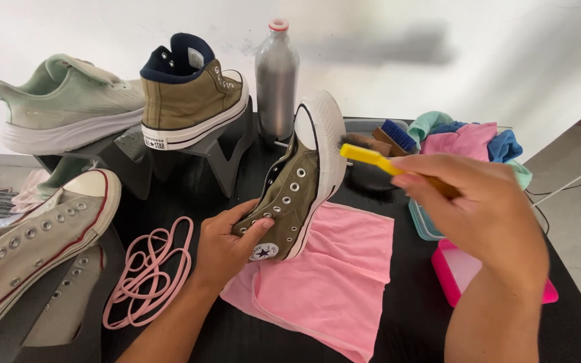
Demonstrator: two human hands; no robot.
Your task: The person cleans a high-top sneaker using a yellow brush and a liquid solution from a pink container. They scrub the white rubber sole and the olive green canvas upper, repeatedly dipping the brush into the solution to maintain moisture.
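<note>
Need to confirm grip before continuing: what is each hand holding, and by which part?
Left hand grips the olive high-top shoe around its ankle end. Right hand holds the yellow-handled brush by its handle's rear end.

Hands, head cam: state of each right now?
Left hand: closed on the olive high-top sneaker.
Right hand: closed on the yellow-handled brush.

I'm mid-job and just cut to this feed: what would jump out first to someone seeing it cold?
At centre, the left hand tilts an olive high-top sneaker up over a pink cloth on the black table, while the right hand holds a yellow-handled brush against its white sole. Its mate sits on a dark stand behind, beside a mint green sneaker. Loose pink laces lie coiled to the left.
</note>
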